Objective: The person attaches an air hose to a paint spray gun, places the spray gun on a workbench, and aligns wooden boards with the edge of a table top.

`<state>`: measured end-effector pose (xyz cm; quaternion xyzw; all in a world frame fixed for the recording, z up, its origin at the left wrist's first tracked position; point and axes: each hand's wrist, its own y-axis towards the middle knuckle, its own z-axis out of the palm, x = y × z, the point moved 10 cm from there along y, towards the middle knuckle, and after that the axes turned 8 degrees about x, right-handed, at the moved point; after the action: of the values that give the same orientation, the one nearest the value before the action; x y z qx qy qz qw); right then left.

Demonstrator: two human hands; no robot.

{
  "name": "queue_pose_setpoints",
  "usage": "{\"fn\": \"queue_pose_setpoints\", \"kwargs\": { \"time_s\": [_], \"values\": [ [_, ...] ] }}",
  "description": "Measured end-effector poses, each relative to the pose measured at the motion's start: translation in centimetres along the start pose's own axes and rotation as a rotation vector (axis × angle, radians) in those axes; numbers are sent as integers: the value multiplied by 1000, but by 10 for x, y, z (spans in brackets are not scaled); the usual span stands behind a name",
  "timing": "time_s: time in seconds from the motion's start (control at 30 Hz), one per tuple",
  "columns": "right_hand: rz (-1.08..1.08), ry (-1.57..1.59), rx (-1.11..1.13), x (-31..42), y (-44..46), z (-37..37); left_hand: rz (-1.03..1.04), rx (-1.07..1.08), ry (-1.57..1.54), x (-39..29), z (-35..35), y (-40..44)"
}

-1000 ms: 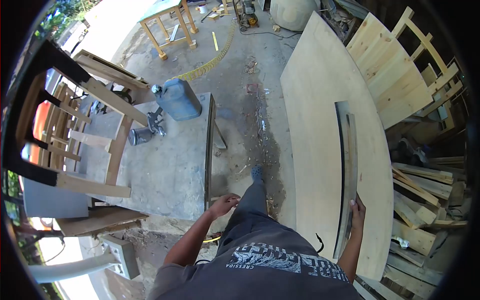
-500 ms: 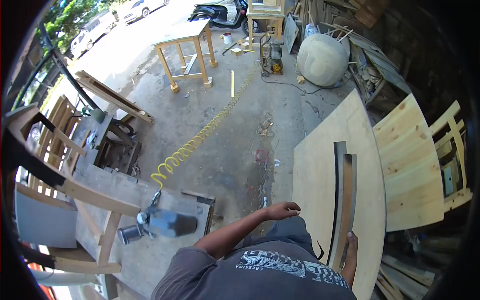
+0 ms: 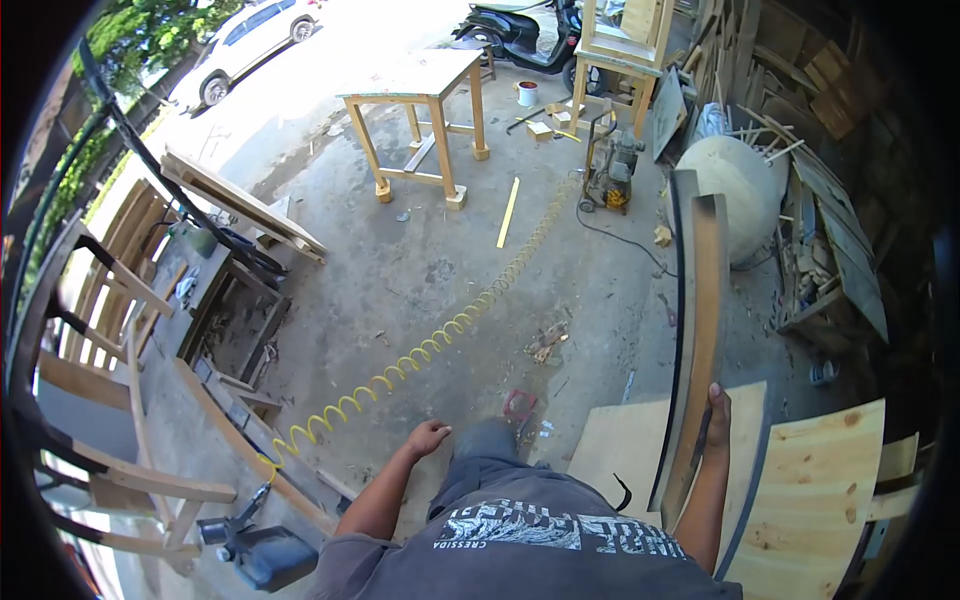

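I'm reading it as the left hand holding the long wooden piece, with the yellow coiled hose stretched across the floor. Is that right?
Not quite: the hand is wrong. In the head view, the right hand holds the long wooden piece; the left hand is apart from it. The yellow coiled hose is indeed stretched across the floor.

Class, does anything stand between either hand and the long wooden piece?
Nothing visible for the right hand, which holds the long wooden piece. Between that and the left hand, the person's leg shows, probably lower down.
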<state>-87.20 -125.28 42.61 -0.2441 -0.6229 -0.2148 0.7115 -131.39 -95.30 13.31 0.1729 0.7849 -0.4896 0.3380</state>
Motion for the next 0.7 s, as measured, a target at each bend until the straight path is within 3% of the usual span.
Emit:
{"fn": "queue_pose_setpoints", "kwargs": {
  "time_s": [0.17, 0.33, 0.47, 0.53, 0.63, 0.7],
  "values": [
    [-77, 73, 17, 12, 199, -19, -228, -43, -86, 49, -28, 92],
    [-137, 143, 42, -1, 383, -22, -292, 14, 161, 49, -102, 212],
    [-193, 203, 2, 42, 506, -11, -248, -225, 183, -38, -229, 277],
    [-205, 263, 6, 59, 565, -9, -264, -240, -18, -82, -283, 309],
    [-230, 304, 50, 79, 653, -9, -208, -342, -37, -144, -361, 368],
    [-268, 325, -38, 88, 710, -15, -131, -449, -209, -191, -405, 395]
  ]
}}
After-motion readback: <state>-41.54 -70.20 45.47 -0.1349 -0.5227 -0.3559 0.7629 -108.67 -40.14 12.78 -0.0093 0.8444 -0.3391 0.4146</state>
